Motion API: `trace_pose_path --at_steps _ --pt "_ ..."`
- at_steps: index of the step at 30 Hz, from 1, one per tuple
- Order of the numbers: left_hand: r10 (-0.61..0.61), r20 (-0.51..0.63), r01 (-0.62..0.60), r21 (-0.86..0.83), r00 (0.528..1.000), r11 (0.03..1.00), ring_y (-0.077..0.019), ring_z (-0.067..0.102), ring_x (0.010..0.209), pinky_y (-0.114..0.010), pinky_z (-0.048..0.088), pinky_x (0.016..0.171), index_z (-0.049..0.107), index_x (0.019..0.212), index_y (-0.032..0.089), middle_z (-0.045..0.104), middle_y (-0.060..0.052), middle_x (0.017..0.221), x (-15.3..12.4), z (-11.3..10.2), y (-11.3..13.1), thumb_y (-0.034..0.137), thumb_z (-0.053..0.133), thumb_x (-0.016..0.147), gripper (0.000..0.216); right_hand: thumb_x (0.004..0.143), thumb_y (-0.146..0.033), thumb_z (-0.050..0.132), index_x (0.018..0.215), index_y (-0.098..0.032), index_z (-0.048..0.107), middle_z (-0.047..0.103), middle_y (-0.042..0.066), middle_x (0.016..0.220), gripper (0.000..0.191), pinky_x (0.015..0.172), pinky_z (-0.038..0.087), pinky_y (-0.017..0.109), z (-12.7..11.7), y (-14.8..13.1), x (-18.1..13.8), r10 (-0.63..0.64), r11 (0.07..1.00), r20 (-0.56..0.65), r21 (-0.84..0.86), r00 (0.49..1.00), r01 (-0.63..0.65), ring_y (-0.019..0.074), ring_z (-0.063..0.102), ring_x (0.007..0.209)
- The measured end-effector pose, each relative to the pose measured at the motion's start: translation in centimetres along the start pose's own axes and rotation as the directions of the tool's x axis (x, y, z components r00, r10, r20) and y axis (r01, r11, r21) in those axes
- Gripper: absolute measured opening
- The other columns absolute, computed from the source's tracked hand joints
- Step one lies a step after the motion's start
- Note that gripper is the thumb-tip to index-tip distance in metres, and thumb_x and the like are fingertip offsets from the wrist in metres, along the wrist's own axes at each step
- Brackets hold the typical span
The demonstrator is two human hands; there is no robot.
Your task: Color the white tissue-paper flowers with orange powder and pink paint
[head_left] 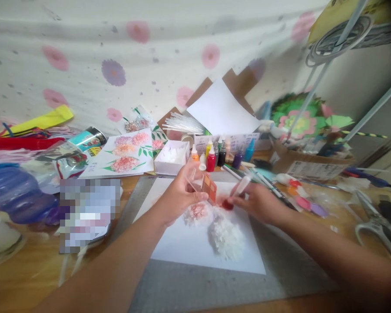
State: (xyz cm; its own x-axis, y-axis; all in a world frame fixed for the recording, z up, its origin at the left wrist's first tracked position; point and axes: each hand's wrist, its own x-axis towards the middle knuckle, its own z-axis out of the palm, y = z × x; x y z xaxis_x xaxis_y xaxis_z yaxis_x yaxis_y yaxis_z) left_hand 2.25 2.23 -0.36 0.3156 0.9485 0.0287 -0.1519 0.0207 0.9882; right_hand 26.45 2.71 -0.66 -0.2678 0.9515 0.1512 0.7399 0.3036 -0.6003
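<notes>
Above a white paper sheet (172, 248), my left hand (184, 191) is closed on a small palette (209, 189) of brown and orange-red color pans, its clear lid raised. My right hand (259, 202) pinches a makeup brush (241, 186) with a pale handle; its dark red bristles (227, 204) point down just right of the palette. Below the palette lies a fluffy flower head (198, 212) tinted pinkish red. Nearer to me sits a plain white fluffy flower head (227, 238). Motion blur softens the brush tip.
A grey mat (143, 282) lies under the paper. Behind it stand several paint bottles (210, 160) and a white box (172, 158). Painted flower sheets (124, 152) lie back left. Scissors (374, 224) and a cardboard box (313, 167) are at right.
</notes>
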Motion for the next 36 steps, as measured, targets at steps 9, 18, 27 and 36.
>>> trace_pose_path --at_steps 9,18,27,36 --pt "-0.006 0.229 0.007 -0.007 0.974 1.0 -0.0283 0.06 0.12 -0.036 0.053 0.084 0.035 0.142 0.035 0.047 -0.013 0.148 -0.4 0.3 0.1 0.02 0.082 0.072 0.086 0.088 -0.043 0.057 0.086 -0.022 0.073 0.076 0.005 0.086 0.026 0.071 0.053 0.032 -1.9 -1.5 -3.1 -0.154 0.973 -0.12 0.154 0.981 0.171 0.0195 0.07 0.078" --pt "0.002 0.434 -0.006 0.007 0.901 1.0 -0.0217 0.065 0.108 -0.031 0.052 0.084 0.043 0.139 0.036 0.06 -0.007 0.131 -0.8 -0.1 -0.1 0.022 0.087 0.067 0.085 0.086 -0.026 0.063 0.081 -0.02 0.071 0.076 0.005 0.082 0.011 0.07 0.054 0.03 -1.2 -2.3 -4.4 -0.263 0.95 -0.002 0.174 0.965 0.26 0.0173 0.07 0.075" --pt "0.018 0.564 -0.077 0.082 0.826 0.994 -0.0289 0.059 0.121 -0.044 0.048 0.096 0.046 0.136 0.034 0.058 -0.009 0.134 -0.9 0.1 0.3 0.02 0.086 0.067 0.081 0.087 -0.027 0.063 0.087 -0.022 0.072 0.076 0.006 0.087 0.01 0.076 0.054 0.033 -1.1 -3.9 -6.6 -0.304 0.941 -0.074 0.129 0.95 0.312 0.0187 0.07 0.082" --pt "-0.009 0.636 -0.092 0.125 0.771 0.988 -0.0293 0.058 0.124 -0.046 0.048 0.098 0.045 0.139 0.035 0.057 -0.011 0.138 -0.4 -0.7 -0.1 0.019 0.084 0.069 0.081 0.087 -0.025 0.063 0.085 -0.021 0.071 0.076 0.006 0.087 0.01 0.077 0.054 0.035 -0.1 -4.3 -7.4 -0.255 0.959 -0.061 0.11 0.965 0.261 0.0201 0.07 0.084"
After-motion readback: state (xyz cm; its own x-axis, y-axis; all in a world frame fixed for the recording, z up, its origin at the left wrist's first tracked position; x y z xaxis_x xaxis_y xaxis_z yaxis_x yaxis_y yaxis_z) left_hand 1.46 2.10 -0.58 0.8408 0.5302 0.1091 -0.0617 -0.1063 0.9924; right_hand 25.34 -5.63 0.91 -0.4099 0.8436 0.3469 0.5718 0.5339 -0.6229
